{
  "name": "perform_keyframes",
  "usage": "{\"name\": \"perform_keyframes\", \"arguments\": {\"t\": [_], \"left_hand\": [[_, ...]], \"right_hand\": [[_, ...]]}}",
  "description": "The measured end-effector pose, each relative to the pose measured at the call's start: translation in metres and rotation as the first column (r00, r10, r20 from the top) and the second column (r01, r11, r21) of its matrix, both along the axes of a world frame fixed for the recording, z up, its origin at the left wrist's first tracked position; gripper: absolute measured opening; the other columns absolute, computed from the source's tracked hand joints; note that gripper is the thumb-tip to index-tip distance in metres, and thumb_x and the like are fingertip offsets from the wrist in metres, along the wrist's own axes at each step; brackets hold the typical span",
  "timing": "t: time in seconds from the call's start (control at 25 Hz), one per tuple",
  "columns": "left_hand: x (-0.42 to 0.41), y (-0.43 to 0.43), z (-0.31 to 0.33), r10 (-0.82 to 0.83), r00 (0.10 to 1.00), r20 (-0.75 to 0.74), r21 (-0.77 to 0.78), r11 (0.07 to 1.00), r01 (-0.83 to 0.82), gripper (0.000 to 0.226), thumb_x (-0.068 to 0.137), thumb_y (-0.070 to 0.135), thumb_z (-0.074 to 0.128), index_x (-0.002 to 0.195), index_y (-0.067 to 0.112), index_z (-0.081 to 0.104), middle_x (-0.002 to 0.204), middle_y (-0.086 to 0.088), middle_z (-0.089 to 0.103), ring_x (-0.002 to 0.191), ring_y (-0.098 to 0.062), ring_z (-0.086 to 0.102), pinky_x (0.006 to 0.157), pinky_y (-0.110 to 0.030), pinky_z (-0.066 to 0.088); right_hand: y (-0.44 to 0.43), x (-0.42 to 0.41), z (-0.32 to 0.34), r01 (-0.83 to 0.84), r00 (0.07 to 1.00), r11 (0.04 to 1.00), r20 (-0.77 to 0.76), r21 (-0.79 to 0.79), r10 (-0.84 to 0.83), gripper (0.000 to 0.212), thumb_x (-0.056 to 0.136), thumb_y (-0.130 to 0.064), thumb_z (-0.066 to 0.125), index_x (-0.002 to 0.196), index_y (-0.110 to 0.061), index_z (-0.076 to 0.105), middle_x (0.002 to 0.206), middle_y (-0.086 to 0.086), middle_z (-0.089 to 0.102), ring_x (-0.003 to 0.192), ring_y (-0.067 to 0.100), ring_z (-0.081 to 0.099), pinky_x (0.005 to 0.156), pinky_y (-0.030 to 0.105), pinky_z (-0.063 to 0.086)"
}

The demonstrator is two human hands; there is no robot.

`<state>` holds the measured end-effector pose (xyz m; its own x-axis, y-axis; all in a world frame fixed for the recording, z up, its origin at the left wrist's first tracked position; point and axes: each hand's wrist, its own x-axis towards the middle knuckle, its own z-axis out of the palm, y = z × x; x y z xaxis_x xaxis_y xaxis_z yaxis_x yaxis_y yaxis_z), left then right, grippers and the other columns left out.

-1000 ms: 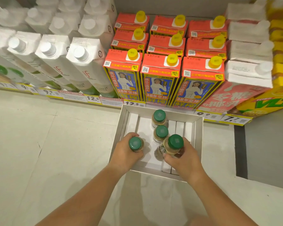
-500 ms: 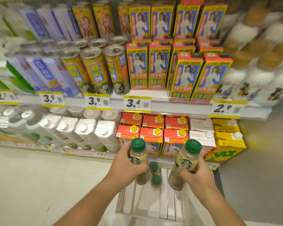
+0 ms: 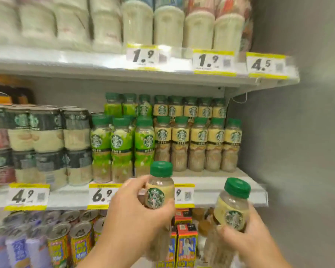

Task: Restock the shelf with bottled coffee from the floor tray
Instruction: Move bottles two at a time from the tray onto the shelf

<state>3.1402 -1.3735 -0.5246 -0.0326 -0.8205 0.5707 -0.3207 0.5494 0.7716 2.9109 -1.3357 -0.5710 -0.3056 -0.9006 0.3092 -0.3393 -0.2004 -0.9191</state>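
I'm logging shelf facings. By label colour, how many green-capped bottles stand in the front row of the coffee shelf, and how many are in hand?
Green-label plastic bottles, front row: 3
Cream-label plastic bottles, front row: 5
Cream-label held bottles, left hand and right hand: 2
Total: 10

two bare forearms rise from the near edge. no sleeve, glove, watch, band or ring shows on either. the left hand (image 3: 132, 215) and right hand (image 3: 253, 236) are motion-blurred, with short, unpainted nails on the fingers that show.
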Motion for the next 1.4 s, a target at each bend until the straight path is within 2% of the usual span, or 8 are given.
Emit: {"name": "perform_keyframes", "arguments": {"t": [0.2,0.36,0.48,0.64,0.8,0.96,1.12,1.4], "left_hand": [[-0.032,-0.039,0.082,0.104,0.994,-0.023,-0.093,0.99,-0.106,0.033,0.066,0.037,0.08,0.077,0.051,0.052,0.076,0.044,0.059,0.083,0.033,0.046,0.061,0.005,0.038],[-0.057,-0.069,0.095,0.208,0.977,-0.051,-0.105,0.972,-0.213,0.035,0.07,0.034,0.08,0.093,0.048,0.058,0.088,0.028,0.056,0.088,0.005,0.057,0.068,-0.008,0.039],[-0.074,-0.082,0.076,0.249,0.967,-0.056,-0.051,0.967,-0.251,0.062,0.075,0.035,0.079,0.132,0.029,0.055,0.105,0.029,0.05,0.105,0.001,0.049,0.083,-0.012,0.036],[-0.083,-0.087,0.053,0.301,0.95,-0.081,-0.057,0.95,-0.306,0.057,0.076,0.04,0.077,0.127,0.038,0.051,0.103,0.04,0.047,0.103,0.012,0.049,0.081,-0.005,0.035],[-0.08,-0.081,0.046,0.401,0.916,0.018,-0.059,0.915,-0.399,0.073,0.082,0.034,0.076,0.145,0.028,0.041,0.13,0.023,0.048,0.122,0.009,0.041,0.101,-0.013,0.035],[-0.077,-0.066,0.035,0.431,0.887,0.168,-0.086,0.902,-0.422,0.092,0.084,0.028,0.076,0.155,0.034,0.018,0.123,0.021,0.029,0.108,0.018,0.033,0.081,0.002,0.034],[-0.08,-0.063,0.029,0.479,0.87,0.112,0.002,0.876,-0.482,0.094,0.083,0.033,0.077,0.152,0.042,0.015,0.112,0.021,0.034,0.102,0.007,0.044,0.069,-0.007,0.042],[-0.067,-0.063,0.008,0.545,0.815,0.195,-0.02,0.833,-0.553,0.036,0.08,0.04,0.079,0.105,0.037,0.052,0.096,0.023,0.051,0.091,0.006,0.053,0.072,-0.014,0.045]], "right_hand": [[-0.046,-0.017,0.106,-0.062,0.998,0.993,-0.008,-0.103,0.062,0.045,0.05,-0.041,0.068,0.095,-0.047,0.061,0.087,-0.005,0.074,0.084,0.021,0.07,0.078,0.046,0.059],[-0.086,-0.018,0.141,-0.078,0.996,0.989,0.027,-0.127,0.082,0.04,0.053,-0.04,0.07,0.093,-0.043,0.063,0.084,-0.007,0.074,0.079,0.016,0.07,0.074,0.043,0.06],[-0.107,-0.016,0.133,-0.117,0.993,0.99,0.02,-0.082,0.119,0.037,0.06,-0.037,0.072,0.095,-0.042,0.064,0.08,-0.014,0.075,0.071,0.005,0.07,0.065,0.03,0.055],[-0.123,-0.017,0.101,-0.142,0.989,0.987,0.022,-0.07,0.144,0.028,0.072,-0.021,0.076,0.095,-0.034,0.064,0.08,-0.021,0.074,0.071,-0.002,0.068,0.059,0.016,0.048],[-0.128,-0.019,0.084,-0.14,0.99,0.987,-0.004,-0.084,0.14,0.032,0.073,-0.02,0.079,0.097,-0.034,0.062,0.085,-0.02,0.073,0.076,-0.007,0.067,0.059,0.011,0.047],[-0.117,-0.018,0.076,-0.185,0.983,0.983,-0.018,-0.018,0.185,0.053,0.071,-0.019,0.082,0.113,-0.038,0.056,0.095,-0.022,0.071,0.084,-0.011,0.065,0.068,0.013,0.048],[-0.108,-0.025,0.072,-0.156,0.969,0.988,-0.195,-0.007,0.151,0.043,0.068,-0.035,0.079,0.102,-0.046,0.055,0.098,-0.02,0.064,0.087,-0.006,0.06,0.068,0.018,0.045],[-0.11,-0.02,0.072,-0.155,0.964,0.988,-0.219,0.001,0.152,0.04,0.067,-0.032,0.082,0.087,-0.048,0.051,0.089,-0.024,0.063,0.083,-0.008,0.062,0.07,0.019,0.049]]}}
